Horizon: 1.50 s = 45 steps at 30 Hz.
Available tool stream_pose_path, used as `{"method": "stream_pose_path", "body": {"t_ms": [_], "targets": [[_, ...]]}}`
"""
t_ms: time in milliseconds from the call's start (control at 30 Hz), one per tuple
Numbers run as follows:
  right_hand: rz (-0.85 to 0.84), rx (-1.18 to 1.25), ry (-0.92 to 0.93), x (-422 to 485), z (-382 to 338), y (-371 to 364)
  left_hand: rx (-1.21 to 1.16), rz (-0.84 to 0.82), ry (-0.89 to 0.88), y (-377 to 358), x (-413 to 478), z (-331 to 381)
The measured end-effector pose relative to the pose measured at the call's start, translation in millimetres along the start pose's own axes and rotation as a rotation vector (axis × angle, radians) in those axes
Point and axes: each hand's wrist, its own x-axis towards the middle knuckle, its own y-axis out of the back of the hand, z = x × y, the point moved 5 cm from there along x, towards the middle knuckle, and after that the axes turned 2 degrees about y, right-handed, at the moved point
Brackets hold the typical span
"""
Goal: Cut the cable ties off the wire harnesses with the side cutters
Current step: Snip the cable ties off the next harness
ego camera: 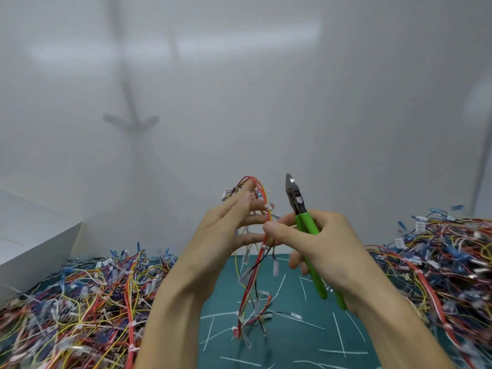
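1. Head view: harness [262, 251] hangs upright at frame centre, draped over released, straight-fingered left grip [229, 230].
2. Right grip [319, 243] clenched on side cutters [300, 211], nose up, thumb touching harness.
3. Cable tie [269, 208] just left of blades; right grip nearer.
4. Bench [292, 331] below, wire piles [80, 302] lower left and right.
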Motion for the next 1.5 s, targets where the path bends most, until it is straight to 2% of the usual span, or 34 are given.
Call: {"method": "stream_pose_path", "body": {"t_ms": [167,267,400,500,700,833,900,1067,1267,1500], "targets": [[0.112,0.001,0.028,1,1,5,-0.064,-0.087,0.022,-15,2,2],[0.196,0.059,0.054,3,1,9,-0.061,-0.026,-0.054,-12,1,7],[0.278,0.196,0.052,4,1,18,0.106,0.067,-0.103,-2,-4,12],[0.307,0.25,0.04,4,2,26,0.199,-0.015,0.023,-2,-9,7],[0.38,0.322,0.058,5,5,36,0.481,-0.315,0.365,1,-16,-20],[0.404,0.365,0.069,5,6,40,0.844,-0.264,0.448,12,-13,-43],[0.405,0.378,0.07,5,6,41,0.93,-0.238,0.442,13,-10,-49],[0.387,0.418,0.05,7,8,41,0.85,-0.291,0.422,5,-7,-54],[0.394,0.456,0.044,8,11,43,0.486,-0.453,0.281,-10,-9,-40],[0.43,0.502,0.011,11,20,45,0.329,-0.559,0.174,-14,-14,-33]]}}
